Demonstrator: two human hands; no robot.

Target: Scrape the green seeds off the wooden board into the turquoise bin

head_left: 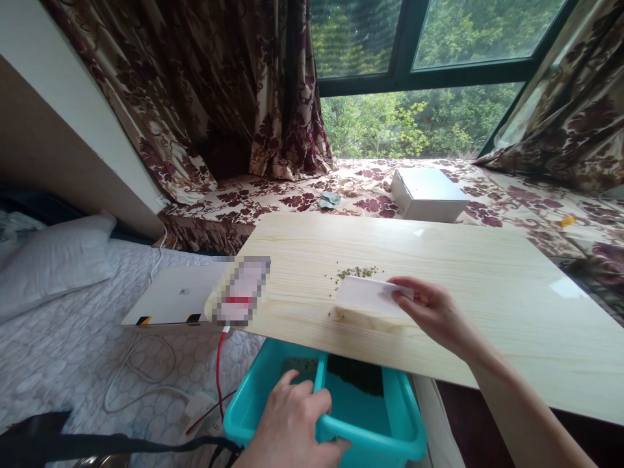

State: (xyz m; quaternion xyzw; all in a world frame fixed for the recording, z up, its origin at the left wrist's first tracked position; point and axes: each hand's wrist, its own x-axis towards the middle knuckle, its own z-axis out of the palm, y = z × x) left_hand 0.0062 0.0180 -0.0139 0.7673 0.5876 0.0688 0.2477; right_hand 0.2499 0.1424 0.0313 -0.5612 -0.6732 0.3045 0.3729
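In my right hand [433, 312] is a white rectangular piece [365, 296], like a small flat box or card, pinched at its right end. It stands on its long edge on the pale wood-grain tabletop [487, 279]. Just beyond it lies a scatter of small greenish-brown grains [359, 273]. Below the table's near edge sits a teal two-compartment bin [380, 448]. My left hand [297, 422] is closed over the bin's divider and near rim. Dark loose material [355, 374] lies in the right compartment, partly under the tabletop; some speckles show in the left one.
A blurred-out phone [241, 292] with a red cable [219, 370] rests at the table's left end. Beside it, a white flat box [175, 296] lies on the bed. Another white box [429, 192] and a crumpled cloth [329, 199] are on the floral window seat.
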